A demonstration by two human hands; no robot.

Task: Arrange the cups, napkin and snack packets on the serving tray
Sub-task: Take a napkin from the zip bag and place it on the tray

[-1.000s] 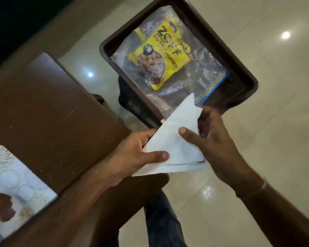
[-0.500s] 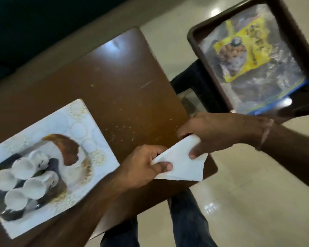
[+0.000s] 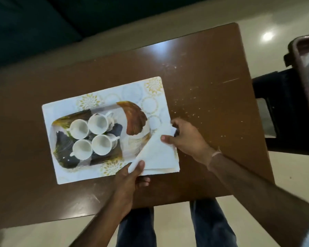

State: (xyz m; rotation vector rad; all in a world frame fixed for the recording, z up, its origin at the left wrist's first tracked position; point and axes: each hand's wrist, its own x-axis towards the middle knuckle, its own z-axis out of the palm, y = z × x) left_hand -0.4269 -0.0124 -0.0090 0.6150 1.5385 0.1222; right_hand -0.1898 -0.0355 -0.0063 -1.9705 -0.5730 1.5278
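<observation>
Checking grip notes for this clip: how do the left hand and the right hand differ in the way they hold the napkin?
The left hand pinches the napkin's near corner, thumb on top; the right hand grips its far corner. The left hand reaches in from below the tray's near edge, while the right hand comes in from the side, over the table. Both hold the same folded white napkin over the tray's right end.

Glossy wooden table (image 3: pixel 194 72); soft paper napkin (image 3: pixel 157 155).

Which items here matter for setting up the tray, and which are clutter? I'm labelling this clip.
Job:
napkin, held by left hand and right hand
four cups
serving tray

Lying about:
brown table
dark bin at right
</observation>
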